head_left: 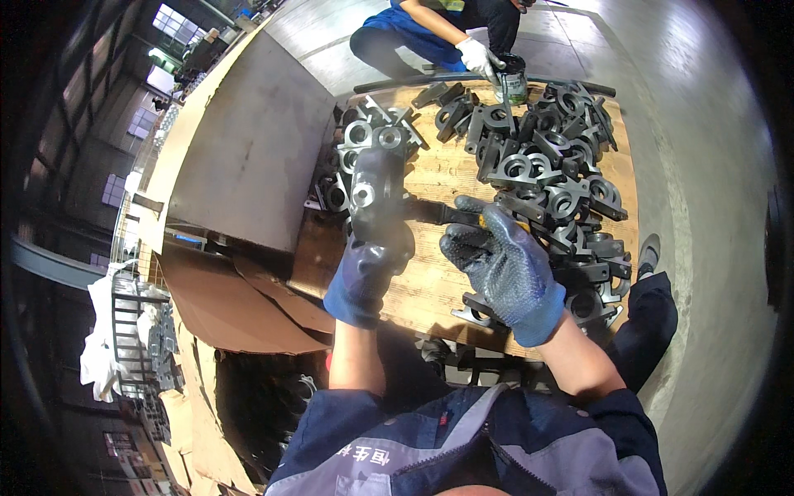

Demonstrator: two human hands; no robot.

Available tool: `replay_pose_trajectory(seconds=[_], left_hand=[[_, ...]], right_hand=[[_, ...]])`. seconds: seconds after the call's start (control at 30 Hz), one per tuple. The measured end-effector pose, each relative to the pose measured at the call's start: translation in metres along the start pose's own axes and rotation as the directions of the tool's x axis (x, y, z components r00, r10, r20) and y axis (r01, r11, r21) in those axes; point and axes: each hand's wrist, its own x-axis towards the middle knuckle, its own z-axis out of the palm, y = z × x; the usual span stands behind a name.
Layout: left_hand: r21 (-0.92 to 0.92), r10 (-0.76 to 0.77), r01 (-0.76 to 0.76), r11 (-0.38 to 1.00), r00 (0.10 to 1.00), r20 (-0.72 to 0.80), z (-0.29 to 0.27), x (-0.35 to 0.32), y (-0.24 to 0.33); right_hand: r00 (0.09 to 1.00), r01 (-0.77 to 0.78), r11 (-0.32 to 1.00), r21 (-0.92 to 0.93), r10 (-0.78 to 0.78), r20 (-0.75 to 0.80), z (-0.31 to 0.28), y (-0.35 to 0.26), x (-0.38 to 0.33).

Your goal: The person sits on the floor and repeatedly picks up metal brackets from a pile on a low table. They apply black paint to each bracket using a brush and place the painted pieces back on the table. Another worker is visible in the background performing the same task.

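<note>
My left hand (pixel 370 269), in a blue coated glove, grips a dark metal bracket (pixel 376 178) with a bright round hole in its side, raised above the wooden board. In my right hand (pixel 509 269), also gloved in blue, is a dark paintbrush (pixel 434 212) with a bit of yellow at the grip. Its dark end reaches the bracket's right side; blur hides whether they touch. Beyond the held bracket lie several brackets with bare silvery ring faces (pixel 357 134). To the right of my right hand is a large heap of dark brackets (pixel 542 169) with round bores.
The wooden board (pixel 422 281) carries the brackets. Across it a co-worker's white-gloved hand (pixel 480 59) is beside a dark-smeared can (pixel 514 83). A tall grey-sided box (pixel 248 149) stands left, with brown cardboard (pixel 240 298) nearer me. A dark bar (pixel 389 84) runs along the far edge.
</note>
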Motion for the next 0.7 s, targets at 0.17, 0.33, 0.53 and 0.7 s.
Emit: replay_pose_trajectory(seconds=[0.17, 0.33, 0.53, 0.7], left_hand=[[0.104, -0.019, 0.022, 0.994, 0.999, -0.028, 0.002, 0.000, 0.002], [-0.001, -0.044, 0.044, 0.999, 0.999, -0.032, 0.004, 0.002, 0.000], [0.080, -0.025, 0.030, 0.996, 0.998, -0.064, 0.014, 0.002, 0.007], [0.048, -0.037, 0.039, 0.998, 0.999, -0.030, 0.007, 0.003, -0.005]], right_hand=[[1.000, -0.013, 1.000, 0.002, 0.013, 0.000, -0.004, 0.000, 0.006], [0.997, 0.080, 0.997, -0.007, -0.080, 0.021, -0.001, 0.000, 0.011], [0.994, 0.067, 0.989, 0.133, -0.078, 0.081, 0.006, -0.002, 0.011], [0.974, 0.071, 0.982, 0.175, -0.106, 0.201, -0.006, 0.002, 0.006]])
